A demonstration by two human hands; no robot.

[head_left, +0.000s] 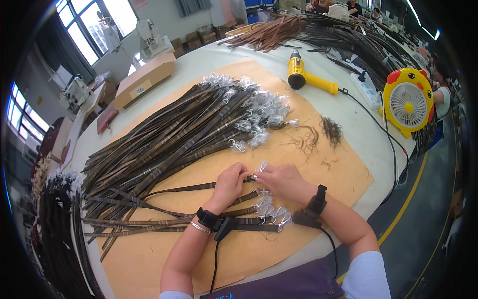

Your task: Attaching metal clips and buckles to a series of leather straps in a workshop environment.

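Over the brown paper, my left hand [230, 185] pinches the end of a dark patterned strap [191, 189]. Close against it, my right hand [285, 181] has its fingers closed at the same end, where a plastic-wrapped metal clasp [263, 166] sticks up. The fingertips partly hide the join between strap and clasp. Just below my hands lie several similar straps [239, 213], their plastic-wrapped clasps [282, 216] pointing right. Beyond my hands a big pile of straps [164, 124] spreads to the left, with clear-wrapped clasps [269, 107] bunched at its right end.
Loose threads [331, 130] lie right of the pile. Farther off are a yellow heat gun [311, 79], a white power strip [367, 90] and a yellow fan [407, 102]. A long cardboard box [144, 79] sits at the far left; more straps [59, 229] hang at the left edge.
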